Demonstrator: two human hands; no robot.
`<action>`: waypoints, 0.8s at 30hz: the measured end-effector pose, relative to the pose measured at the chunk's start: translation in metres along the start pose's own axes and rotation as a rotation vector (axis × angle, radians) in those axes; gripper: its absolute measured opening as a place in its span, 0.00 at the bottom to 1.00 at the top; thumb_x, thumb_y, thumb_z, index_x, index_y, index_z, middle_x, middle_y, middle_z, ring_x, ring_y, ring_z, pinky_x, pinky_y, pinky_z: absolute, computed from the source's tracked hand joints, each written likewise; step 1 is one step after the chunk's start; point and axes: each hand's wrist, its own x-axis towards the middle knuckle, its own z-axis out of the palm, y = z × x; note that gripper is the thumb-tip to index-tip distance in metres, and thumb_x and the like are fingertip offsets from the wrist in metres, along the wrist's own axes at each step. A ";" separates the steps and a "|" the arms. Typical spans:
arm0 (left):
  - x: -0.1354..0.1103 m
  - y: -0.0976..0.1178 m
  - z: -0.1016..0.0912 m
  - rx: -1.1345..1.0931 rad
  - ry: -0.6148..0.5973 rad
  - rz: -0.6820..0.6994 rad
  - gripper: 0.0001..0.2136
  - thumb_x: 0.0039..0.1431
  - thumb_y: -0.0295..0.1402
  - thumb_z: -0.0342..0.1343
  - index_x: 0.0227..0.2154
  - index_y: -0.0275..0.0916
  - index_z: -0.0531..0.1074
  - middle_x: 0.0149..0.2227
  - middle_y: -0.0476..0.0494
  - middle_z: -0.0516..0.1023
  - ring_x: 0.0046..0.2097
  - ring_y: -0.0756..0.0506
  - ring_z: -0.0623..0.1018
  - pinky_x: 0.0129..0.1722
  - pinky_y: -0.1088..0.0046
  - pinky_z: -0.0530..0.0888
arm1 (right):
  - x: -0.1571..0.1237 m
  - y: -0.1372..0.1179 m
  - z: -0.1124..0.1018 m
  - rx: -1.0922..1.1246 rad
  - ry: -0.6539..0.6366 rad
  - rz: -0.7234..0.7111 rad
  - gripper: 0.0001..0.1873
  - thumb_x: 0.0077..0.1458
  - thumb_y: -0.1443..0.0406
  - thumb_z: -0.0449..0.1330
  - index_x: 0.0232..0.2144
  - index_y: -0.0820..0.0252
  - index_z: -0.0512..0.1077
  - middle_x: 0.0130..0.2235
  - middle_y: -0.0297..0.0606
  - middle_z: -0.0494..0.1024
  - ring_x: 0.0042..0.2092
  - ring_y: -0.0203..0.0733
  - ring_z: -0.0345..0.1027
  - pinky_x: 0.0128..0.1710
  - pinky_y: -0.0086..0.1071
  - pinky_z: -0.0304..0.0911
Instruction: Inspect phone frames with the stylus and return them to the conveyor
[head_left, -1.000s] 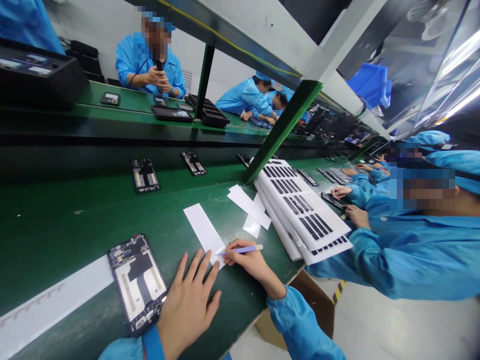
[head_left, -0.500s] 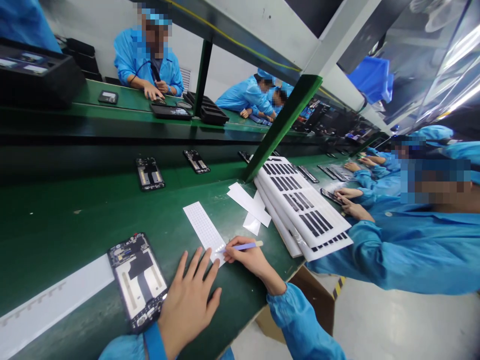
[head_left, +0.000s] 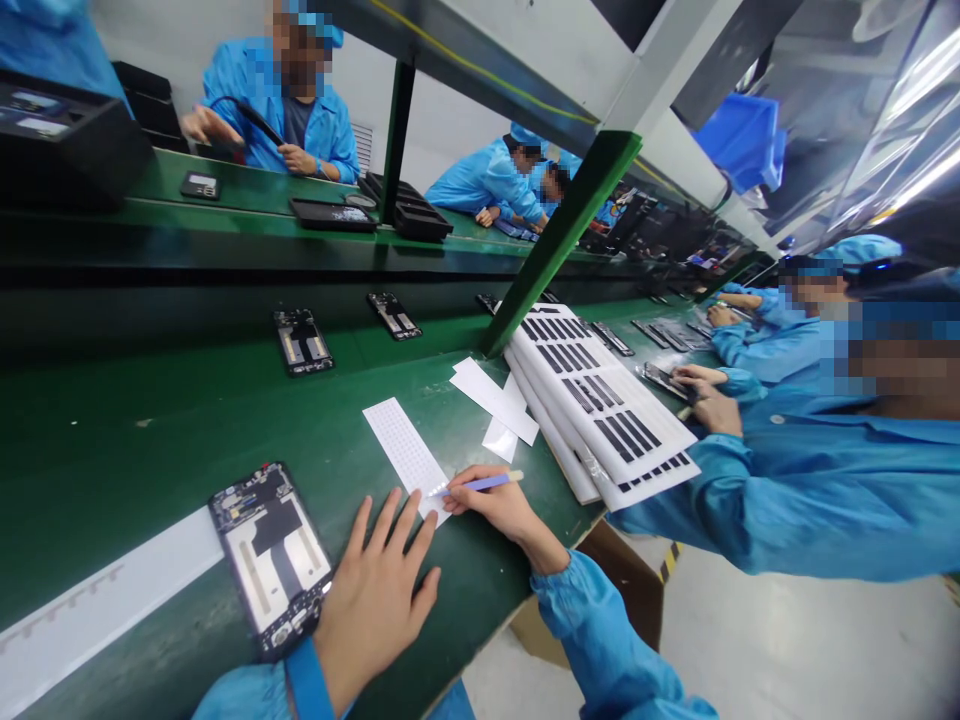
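Note:
Spread flat on the bench, my left hand point(head_left: 381, 590) is open, its fingertips by the lower end of a white sheet of small stickers point(head_left: 405, 442). Between the fingers of my right hand point(head_left: 496, 503) is a slim purple pen-like tool point(head_left: 484, 483) with a pale yellow end. Its tip points down at the sheet's lower end; whether it touches a sticker is too small to tell. An opened phone point(head_left: 274, 560), its circuit board and silver frame showing, lies left of my left hand. Under its far left side runs a long white strip point(head_left: 112, 605).
Loose white papers point(head_left: 495, 400) and a stack of white sheets with black strips point(head_left: 600, 390) lie to the right. Further phones point(head_left: 302, 341) line the back. A green post point(head_left: 566, 240) rises behind the stack. A co-worker's hands point(head_left: 712, 398) are at the right.
My hands have hardly moved, with the tool's tip still at the sheet's lower end. Across the bench, a person's hand has lifted and swung to the left. The view has shifted slightly.

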 end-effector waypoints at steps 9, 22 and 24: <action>-0.033 0.020 -0.042 0.030 0.173 0.331 0.19 0.63 0.37 0.52 0.56 0.47 0.67 0.64 0.49 0.63 0.64 0.40 0.62 0.63 0.57 0.61 | -0.005 -0.001 0.004 0.103 0.123 -0.041 0.19 0.41 0.53 0.74 0.27 0.62 0.77 0.27 0.42 0.81 0.27 0.44 0.77 0.31 0.36 0.75; -0.101 -0.130 -0.073 0.159 0.167 -0.257 0.22 0.63 0.41 0.52 0.58 0.38 0.62 0.57 0.37 0.70 0.61 0.37 0.66 0.62 0.52 0.62 | 0.078 -0.033 0.183 0.076 -0.417 -0.046 0.16 0.39 0.58 0.71 0.27 0.66 0.76 0.24 0.38 0.79 0.26 0.39 0.76 0.27 0.30 0.72; -0.100 -0.129 -0.066 0.191 0.119 -0.276 0.26 0.63 0.45 0.52 0.59 0.36 0.60 0.59 0.36 0.68 0.63 0.36 0.63 0.63 0.52 0.61 | 0.082 -0.026 0.186 0.054 -0.415 -0.038 0.14 0.39 0.60 0.70 0.26 0.66 0.77 0.24 0.38 0.79 0.25 0.38 0.75 0.26 0.28 0.71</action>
